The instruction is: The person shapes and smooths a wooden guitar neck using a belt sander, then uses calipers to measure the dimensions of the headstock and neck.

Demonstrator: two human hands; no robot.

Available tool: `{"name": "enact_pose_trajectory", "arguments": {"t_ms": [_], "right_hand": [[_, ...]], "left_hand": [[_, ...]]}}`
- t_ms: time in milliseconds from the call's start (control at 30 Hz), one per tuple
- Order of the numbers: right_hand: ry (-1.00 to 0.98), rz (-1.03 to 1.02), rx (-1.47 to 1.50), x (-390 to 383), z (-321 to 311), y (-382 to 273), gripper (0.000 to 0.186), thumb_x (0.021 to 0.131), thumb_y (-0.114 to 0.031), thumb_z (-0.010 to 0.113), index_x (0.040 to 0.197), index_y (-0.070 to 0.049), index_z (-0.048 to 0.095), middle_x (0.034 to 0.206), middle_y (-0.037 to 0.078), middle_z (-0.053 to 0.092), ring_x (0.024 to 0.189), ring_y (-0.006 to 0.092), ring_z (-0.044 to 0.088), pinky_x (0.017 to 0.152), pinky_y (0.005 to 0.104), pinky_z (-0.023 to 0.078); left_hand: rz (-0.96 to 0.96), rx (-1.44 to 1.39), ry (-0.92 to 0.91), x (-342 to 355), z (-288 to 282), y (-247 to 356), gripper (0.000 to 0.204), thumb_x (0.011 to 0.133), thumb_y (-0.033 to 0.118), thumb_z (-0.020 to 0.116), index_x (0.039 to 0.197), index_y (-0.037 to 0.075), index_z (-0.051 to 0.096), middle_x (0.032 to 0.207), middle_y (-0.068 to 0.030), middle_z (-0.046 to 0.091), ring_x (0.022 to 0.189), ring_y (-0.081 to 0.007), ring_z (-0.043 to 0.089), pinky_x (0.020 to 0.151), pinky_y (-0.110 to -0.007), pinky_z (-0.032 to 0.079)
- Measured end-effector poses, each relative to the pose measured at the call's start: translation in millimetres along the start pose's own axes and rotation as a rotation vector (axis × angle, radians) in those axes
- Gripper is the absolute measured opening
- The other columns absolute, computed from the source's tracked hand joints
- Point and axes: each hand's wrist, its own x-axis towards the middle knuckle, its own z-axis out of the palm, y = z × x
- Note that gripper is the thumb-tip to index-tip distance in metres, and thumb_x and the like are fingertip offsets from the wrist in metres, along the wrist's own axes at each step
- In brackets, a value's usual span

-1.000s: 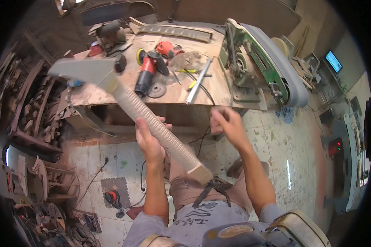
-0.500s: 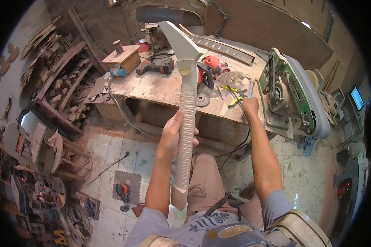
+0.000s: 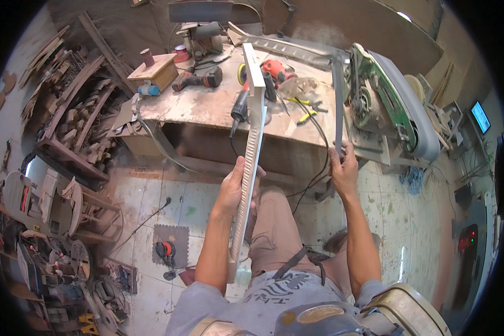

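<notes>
My left hand (image 3: 235,185) is closed around a pale wooden piece like an instrument neck (image 3: 245,196), held upright in front of me and turned edge-on, with closely spaced ridges along it and a wide block at its far end. My right hand (image 3: 343,162) grips a long grey metal bar (image 3: 337,101) by its lower end, raised at the bench's right near the green belt sander (image 3: 364,101). Behind the wooden piece lie a red and black polisher (image 3: 241,109), pliers (image 3: 308,115) with yellow handles and a red tool (image 3: 274,70).
The workbench (image 3: 185,109) carries a drill (image 3: 207,78), a wooden box (image 3: 151,73) and another long piece (image 3: 285,46). Racks of offcuts (image 3: 78,106) stand left; cables hang below the bench. A sander (image 3: 165,252) lies on a floor mat. A screen (image 3: 480,116) glows at right.
My right hand went to the bench, took the metal bar and raised it. The wooden piece in my left hand swung from diagonal to upright and turned onto its edge.
</notes>
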Motion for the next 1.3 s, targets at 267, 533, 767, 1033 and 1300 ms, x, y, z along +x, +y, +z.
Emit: {"name": "enact_pose_trajectory", "arguments": {"t_ms": [267, 533, 767, 1033, 1300], "right_hand": [[-0.191, 0.017, 0.11, -50.8, -61.6, -20.0, 0.037, 0.108, -0.036, 0.059, 0.096, -0.002, 0.063, 0.076, -0.003, 0.054, 0.073, 0.008, 0.046, 0.066, 0.026, 0.039], [-0.219, 0.127, -0.151, -67.3, -70.1, 6.8, 0.042, 0.102, -0.038, 0.065, 0.113, 0.001, 0.074, 0.078, 0.005, 0.065, 0.075, 0.0117, 0.057, 0.069, 0.0291, 0.046], [-0.589, 0.224, -0.114, -57.2, -74.9, 6.7, 0.043, 0.091, -0.037, 0.075, 0.116, -0.001, 0.077, 0.074, 0.001, 0.065, 0.066, 0.0096, 0.052, 0.061, 0.029, 0.042], [-0.877, 0.449, 0.214, -49.3, -79.1, 11.7, 0.031, 0.092, -0.032, 0.078, 0.099, -0.002, 0.074, 0.07, -0.007, 0.047, 0.057, 0.0036, 0.037, 0.049, 0.0227, 0.026], [-0.913, 0.451, 0.33, -49.9, -78.2, 20.7, 0.047, 0.09, -0.035, 0.081, 0.12, 0.0, 0.072, 0.07, -0.007, 0.048, 0.057, 0.0035, 0.034, 0.048, 0.0237, 0.024]], "left_hand": [[-0.148, 0.121, -0.008, -37.8, 12.6, -40.6, 0.069, 0.106, 0.066, 0.037, 0.099, 0.002, 0.064, 0.059, 0.0008, 0.049, 0.044, -0.0083, 0.048, 0.037, -0.026, 0.044], [-0.242, 0.286, -0.014, -57.6, 39.3, -71.3, 0.067, 0.107, 0.063, 0.037, 0.097, 0.003, 0.065, 0.058, -0.0005, 0.051, 0.04, -0.0091, 0.048, 0.035, -0.025, 0.044], [-0.366, 0.346, -0.081, -70.6, 49.8, -76.2, 0.07, 0.104, 0.067, 0.04, 0.099, 0.004, 0.068, 0.062, 0.0012, 0.054, 0.044, -0.0069, 0.051, 0.036, -0.024, 0.045], [-0.415, 0.379, -0.084, -74.7, 37.2, -93.8, 0.066, 0.105, 0.066, 0.043, 0.098, 0.005, 0.069, 0.066, -0.0007, 0.057, 0.049, -0.0078, 0.054, 0.037, -0.025, 0.044], [-0.407, 0.364, -0.13, -71.0, 26.6, -102.8, 0.064, 0.107, 0.061, 0.043, 0.097, 0.004, 0.069, 0.073, -0.0012, 0.06, 0.06, -0.0081, 0.057, 0.049, -0.025, 0.045]]}}
